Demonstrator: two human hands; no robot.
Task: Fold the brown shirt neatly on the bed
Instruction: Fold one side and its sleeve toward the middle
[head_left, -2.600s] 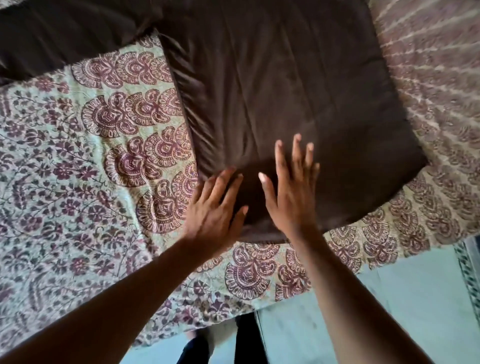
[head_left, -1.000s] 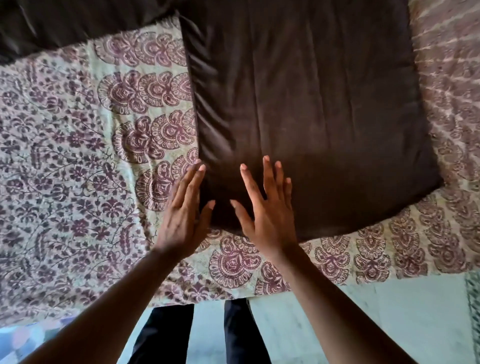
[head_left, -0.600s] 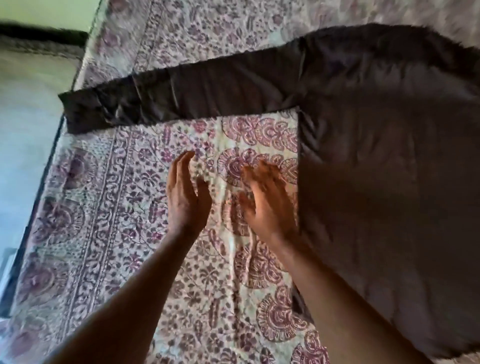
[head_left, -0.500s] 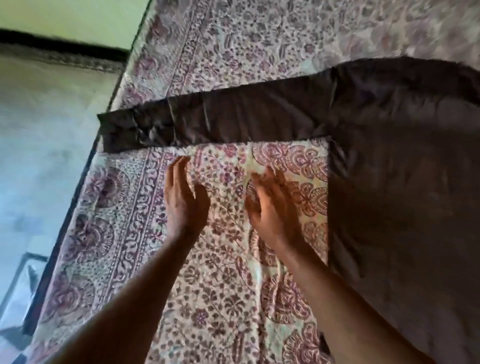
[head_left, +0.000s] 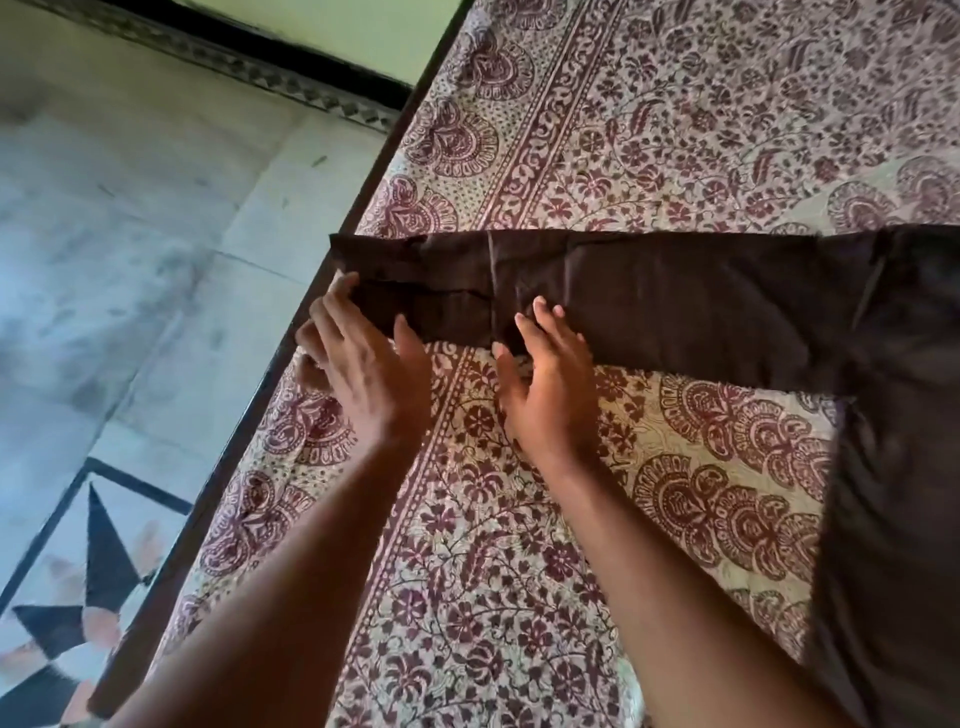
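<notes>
1. Bed (head_left: 701, 130): covered by a patterned maroon-and-cream spread. Its dark side edge runs diagonally just outboard of the left hand, with tiled floor (head_left: 130, 234) beyond.

2. Brown shirt (head_left: 898, 467): lies flat on the bed. The body panel sits well to the right of both hands. One sleeve (head_left: 675, 296) extends straight out from it toward the bed edge, passing under the fingertips of both hands.

3. Left hand (head_left: 363, 374): positioned at the cuff end of the sleeve. Fingers are extended along the cuff's near edge and the thumb lies against the cloth. Whether any cloth is pinched cannot be determined, as the hand is motion-blurred; it appears spread and flat.

4. Right hand (head_left: 550, 384): fingers straight and spread, tips resting on the sleeve's near edge, just inboard of the cuff seam. Nothing is clamped.

5. Judged step: taking up the sleeve to fold it across the body panel.

6. Fault risks:
   - The cuff end lies at the bed edge beside the left hand; a loose lift may let it drop over the side.
   - Lifting by the near edge only may twist the sleeve and set a diagonal crease.
   - The fabric looks smooth and slippery; pulling toward the hands may drag the body panel out of square.
</notes>
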